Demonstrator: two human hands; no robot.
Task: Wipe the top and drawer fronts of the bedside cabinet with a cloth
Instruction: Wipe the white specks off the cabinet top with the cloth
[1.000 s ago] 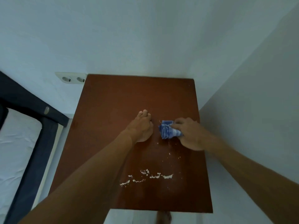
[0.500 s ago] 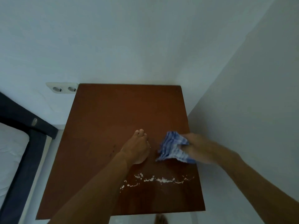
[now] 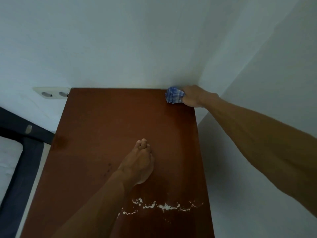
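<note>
Right hand (image 3: 193, 96): gripping a crumpled blue-and-white checked cloth (image 3: 175, 94) in curled fingers and pressing it onto the far right corner of the reddish-brown wooden bedside cabinet top (image 3: 111, 126), next to the wall. Half a second ago it was working at mid-top beside the left hand, so the wiping is now reaching the back edge.
Left hand (image 3: 139, 164): fingers straight and together, holding nothing, resting at the centre of the top and staying put.
Line of white crumbs (image 3: 164, 206): lying near the front edge, probably awaiting removal.
Drawer fronts: out of view.

L hand (image 3: 139, 162) straight-fingered; R hand (image 3: 193, 96) grips cloth (image 3: 174, 96), arm outstretched.
</note>
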